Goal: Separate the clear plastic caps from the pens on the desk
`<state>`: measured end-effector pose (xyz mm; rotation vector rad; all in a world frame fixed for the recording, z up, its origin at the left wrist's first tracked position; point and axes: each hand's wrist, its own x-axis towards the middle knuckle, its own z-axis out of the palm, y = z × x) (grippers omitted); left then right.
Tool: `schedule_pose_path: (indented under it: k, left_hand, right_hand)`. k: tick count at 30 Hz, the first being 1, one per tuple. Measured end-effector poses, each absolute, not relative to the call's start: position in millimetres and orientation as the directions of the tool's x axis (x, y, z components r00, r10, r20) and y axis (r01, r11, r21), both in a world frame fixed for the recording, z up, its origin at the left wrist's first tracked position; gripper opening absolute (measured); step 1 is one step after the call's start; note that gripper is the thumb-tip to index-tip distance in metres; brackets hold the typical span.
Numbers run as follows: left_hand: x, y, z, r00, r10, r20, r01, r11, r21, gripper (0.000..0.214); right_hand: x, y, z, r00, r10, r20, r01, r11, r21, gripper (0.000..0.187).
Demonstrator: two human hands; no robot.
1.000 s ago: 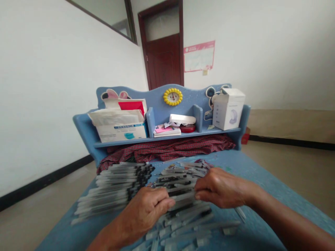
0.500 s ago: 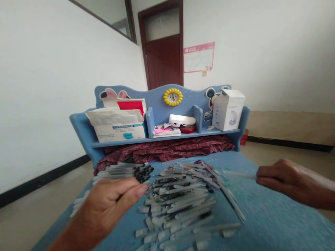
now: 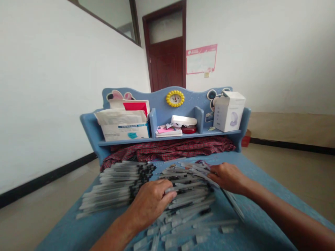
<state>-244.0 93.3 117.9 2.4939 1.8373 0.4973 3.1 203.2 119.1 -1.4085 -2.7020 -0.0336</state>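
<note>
A loose heap of thin grey wrapped sticks (image 3: pixel 187 195) with dark tips lies in the middle of the blue desk (image 3: pixel 261 223). My left hand (image 3: pixel 150 204) rests on the heap's left side, fingers curled and pinched round the end of one stick. My right hand (image 3: pixel 227 177) is at the heap's far right edge, fingers closed on another stick. To the left lies a neater stack of the same sticks (image 3: pixel 117 186), all pointing one way, touched by neither hand.
A blue shelf unit (image 3: pixel 170 137) at the desk's far end holds a box of masks (image 3: pixel 125 130), a white carton (image 3: pixel 229 111), booklets and a small yellow clock (image 3: pixel 175 98). Red checked cloth (image 3: pixel 170 150) lies under it. A brown door (image 3: pixel 167 62) is behind.
Half a second ago both hands were pulled apart to the sides, the right one holding a stick out to the right. Both have come back to the heap.
</note>
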Motion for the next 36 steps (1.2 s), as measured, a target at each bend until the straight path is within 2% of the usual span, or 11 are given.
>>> schedule_pose_path:
  k: [11, 17, 20, 24, 26, 32, 36]
  left_hand:
    - [-242, 94, 112, 0.248, 0.926, 0.284, 0.93, -0.31, 0.197, 0.009]
    - [-239, 93, 107, 0.276, 0.912, 0.304, 0.924, -0.339, 0.176, 0.007]
    - [-240, 92, 101, 0.309, 0.89, 0.335, 0.902, -0.386, 0.194, 0.006]
    - [-237, 91, 96, 0.325, 0.827, 0.46, 0.868, -0.454, 0.203, 0.014]
    - [-235, 91, 96, 0.315, 0.789, 0.527, 0.849, -0.483, 0.216, 0.023]
    - [-232, 93, 93, 0.354, 0.712, 0.607, 0.805, -0.562, 0.19, 0.035]
    - [-229, 90, 91, 0.4, 0.711, 0.578, 0.785, -0.592, 0.184, 0.044]
  right_hand:
    - [-9, 209, 107, -0.581, 0.813, 0.038, 0.813, 0.582, -0.028, 0.032]
    - [-16, 213, 116, -0.553, 0.811, 0.193, 0.822, 0.568, -0.032, 0.033]
    - [-13, 206, 123, -0.564, 0.775, 0.285, 0.771, 0.618, -0.153, 0.03]
    - [-20, 183, 127, -0.732, 0.616, 0.29, 0.481, 0.77, -0.419, 0.024]
    - [-29, 169, 126, -0.769, 0.569, 0.291, 0.389, 0.778, -0.493, 0.022]
    - [-48, 147, 120, -0.756, 0.567, 0.328, 0.374, 0.785, -0.495, 0.018]
    - [-37, 142, 123, -0.776, 0.578, 0.253, 0.378, 0.747, -0.547, 0.014]
